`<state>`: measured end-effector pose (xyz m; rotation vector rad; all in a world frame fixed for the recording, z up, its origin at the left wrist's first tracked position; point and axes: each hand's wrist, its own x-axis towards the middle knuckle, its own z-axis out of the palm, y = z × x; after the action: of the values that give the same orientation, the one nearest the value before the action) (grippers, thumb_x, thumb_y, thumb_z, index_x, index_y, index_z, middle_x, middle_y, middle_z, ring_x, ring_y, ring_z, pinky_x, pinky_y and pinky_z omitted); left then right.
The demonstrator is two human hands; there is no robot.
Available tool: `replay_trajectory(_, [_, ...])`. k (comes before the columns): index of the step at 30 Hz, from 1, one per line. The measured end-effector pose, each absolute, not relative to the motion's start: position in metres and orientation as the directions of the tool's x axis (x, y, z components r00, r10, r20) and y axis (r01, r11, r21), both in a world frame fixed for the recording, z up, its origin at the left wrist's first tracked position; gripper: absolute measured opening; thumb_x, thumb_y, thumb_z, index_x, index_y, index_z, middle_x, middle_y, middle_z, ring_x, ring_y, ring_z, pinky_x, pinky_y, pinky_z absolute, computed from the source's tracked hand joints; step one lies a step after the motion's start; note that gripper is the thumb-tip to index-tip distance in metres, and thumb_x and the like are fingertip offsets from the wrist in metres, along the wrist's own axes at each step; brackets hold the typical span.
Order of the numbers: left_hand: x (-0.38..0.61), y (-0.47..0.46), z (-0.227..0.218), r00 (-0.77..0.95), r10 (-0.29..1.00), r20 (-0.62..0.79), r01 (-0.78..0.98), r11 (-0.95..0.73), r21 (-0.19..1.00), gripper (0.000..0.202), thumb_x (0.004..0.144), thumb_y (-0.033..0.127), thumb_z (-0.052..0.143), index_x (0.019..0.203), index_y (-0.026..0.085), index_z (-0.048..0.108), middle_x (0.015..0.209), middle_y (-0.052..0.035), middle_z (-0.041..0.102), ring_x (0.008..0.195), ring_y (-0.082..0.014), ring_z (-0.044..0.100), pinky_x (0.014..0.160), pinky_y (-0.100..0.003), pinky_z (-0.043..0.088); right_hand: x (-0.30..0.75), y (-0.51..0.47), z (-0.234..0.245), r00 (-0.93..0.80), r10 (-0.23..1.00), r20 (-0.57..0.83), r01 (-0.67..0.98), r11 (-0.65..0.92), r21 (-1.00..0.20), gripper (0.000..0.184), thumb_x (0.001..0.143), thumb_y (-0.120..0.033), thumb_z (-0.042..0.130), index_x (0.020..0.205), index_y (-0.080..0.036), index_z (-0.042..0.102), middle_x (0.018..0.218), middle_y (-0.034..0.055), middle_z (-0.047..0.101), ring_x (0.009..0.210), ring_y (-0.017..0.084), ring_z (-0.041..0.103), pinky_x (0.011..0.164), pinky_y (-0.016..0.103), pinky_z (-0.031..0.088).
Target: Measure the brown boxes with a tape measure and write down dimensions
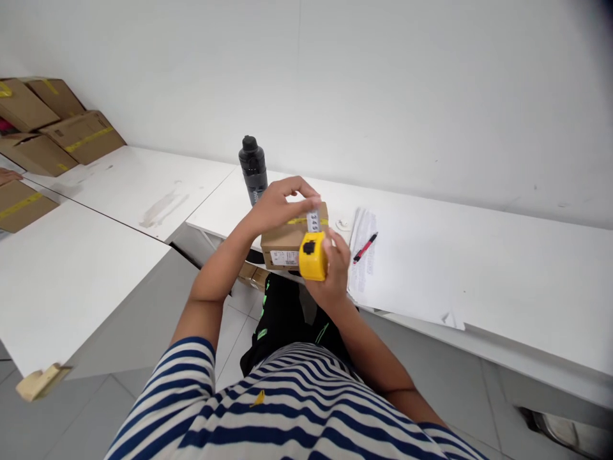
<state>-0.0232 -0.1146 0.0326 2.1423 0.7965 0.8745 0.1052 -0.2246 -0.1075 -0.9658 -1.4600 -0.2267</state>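
Note:
My right hand (335, 271) is closed around a yellow tape measure (313, 257) with a black button on its face. A short length of the blade (313, 221), marked with black numbers, sticks out of the case. The end of that blade is pinched between the thumb and fingers of my left hand (287, 203). Under both hands is a small cardboard box (278, 241) with yellow tape on top and a white label on its near side. It sits at the table's front edge.
A dark water bottle (253, 167) stands behind my left forearm. A red and black pen (366, 248) lies on papers (363, 271) to the right. Several taped cartons (83, 135) are stacked at far left, near another person's hand (9, 175). A wall backs the white table (493, 268).

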Motion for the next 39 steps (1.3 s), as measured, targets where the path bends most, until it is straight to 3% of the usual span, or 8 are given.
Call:
replay_trajectory(6, [-0.012, -0.169, 0.025, 0.809, 0.56, 0.178, 0.27, -0.623, 0.734, 0.047, 0.092, 0.062, 0.059, 0.119, 0.026, 0.071, 0.132, -0.01, 0.07, 0.129, -0.0277, 0.061, 0.113, -0.043, 0.045, 0.117, -0.235, -0.117, 0.447, 0.285, 0.848, 0.585, 0.624, -0.518, 0.078, 0.084, -0.033, 0.078, 0.149, -0.038, 0.035, 0.133, 0.0132, 0.055, 0.114, 0.034, 0.067, 0.089, 0.06, 0.061])
replay_trajectory(12, [-0.04, -0.153, -0.031, 0.571, 0.807, 0.151, 0.725, -0.582, 0.368, 0.115, 0.063, 0.068, 0.084, 0.157, 0.019, 0.041, 0.17, -0.0186, 0.029, 0.16, -0.0423, 0.02, 0.131, -0.06, 0.008, 0.122, -0.237, -0.114, 0.615, 0.49, 0.617, 0.354, 0.528, -0.772, 0.066, 0.081, -0.052, 0.079, 0.132, -0.028, 0.045, 0.126, 0.012, 0.054, 0.106, 0.027, 0.068, 0.089, 0.047, 0.061])
replay_trajectory(15, [-0.075, -0.151, -0.04, 0.485, 0.855, 0.184, 0.814, -0.518, 0.26, 0.119, 0.065, 0.063, 0.086, 0.161, 0.018, 0.034, 0.171, -0.0175, 0.026, 0.161, -0.0401, 0.017, 0.132, -0.057, 0.004, 0.13, -0.236, -0.113, 0.677, 0.545, 0.495, 0.228, 0.484, -0.845, 0.064, 0.077, -0.054, 0.081, 0.123, -0.027, 0.046, 0.11, 0.0059, 0.058, 0.093, 0.021, 0.067, 0.084, 0.041, 0.061])
replay_trajectory(19, [-0.111, -0.144, -0.044, 0.327, 0.886, 0.329, 0.771, -0.451, 0.45, 0.101, 0.073, 0.074, 0.073, 0.154, 0.021, 0.046, 0.163, -0.0161, 0.045, 0.156, -0.0377, 0.033, 0.129, -0.052, 0.023, 0.139, -0.233, -0.111, 0.657, 0.667, 0.352, 0.031, 0.443, -0.896, 0.06, 0.08, -0.051, 0.08, 0.124, -0.027, 0.047, 0.093, -0.0007, 0.06, 0.072, 0.016, 0.063, 0.074, 0.038, 0.06])
replay_trajectory(22, [-0.102, -0.139, -0.067, 0.209, 0.939, 0.275, 0.581, -0.345, 0.737, 0.085, 0.082, 0.087, 0.046, 0.129, 0.018, 0.065, 0.125, -0.0159, 0.074, 0.124, -0.0332, 0.065, 0.101, -0.042, 0.054, 0.14, -0.23, -0.108, 0.645, 0.681, 0.347, -0.003, 0.457, -0.89, 0.055, 0.083, -0.05, 0.076, 0.125, -0.026, 0.05, 0.095, 0.0005, 0.062, 0.07, 0.016, 0.063, 0.069, 0.036, 0.059])
replay_trajectory(25, [-0.063, -0.144, -0.107, 0.135, 0.969, 0.209, 0.433, -0.247, 0.867, 0.089, 0.086, 0.09, 0.024, 0.107, 0.016, 0.067, 0.101, -0.0142, 0.076, 0.098, -0.0268, 0.07, 0.082, -0.036, 0.056, 0.139, -0.226, -0.109, 0.697, 0.603, 0.389, 0.068, 0.483, -0.873, 0.054, 0.085, -0.051, 0.073, 0.127, -0.025, 0.051, 0.11, 0.0066, 0.065, 0.087, 0.02, 0.068, 0.079, 0.04, 0.061])
replay_trajectory(29, [-0.019, -0.157, -0.143, 0.046, 0.941, 0.334, 0.267, -0.334, 0.904, 0.087, 0.088, 0.088, 0.023, 0.121, 0.018, 0.062, 0.124, -0.016, 0.072, 0.119, -0.026, 0.064, 0.098, -0.036, 0.053, 0.15, -0.217, -0.112, 0.733, 0.517, 0.442, 0.165, 0.495, -0.853, 0.065, 0.08, -0.052, 0.078, 0.128, -0.024, 0.045, 0.127, 0.0124, 0.061, 0.113, 0.025, 0.067, 0.101, 0.048, 0.057])
replay_trajectory(39, [-0.019, -0.152, -0.124, -0.081, 0.828, 0.555, 0.502, -0.447, 0.74, 0.08, 0.089, 0.081, 0.043, 0.137, 0.018, 0.054, 0.14, -0.0207, 0.06, 0.139, -0.0298, 0.052, 0.116, -0.045, 0.041, 0.19, -0.216, -0.087, 0.49, 0.664, 0.564, 0.239, 0.52, -0.82, 0.061, 0.071, -0.049, 0.087, 0.113, -0.026, 0.049, 0.113, 0.0058, 0.062, 0.097, 0.021, 0.068, 0.084, 0.038, 0.061])
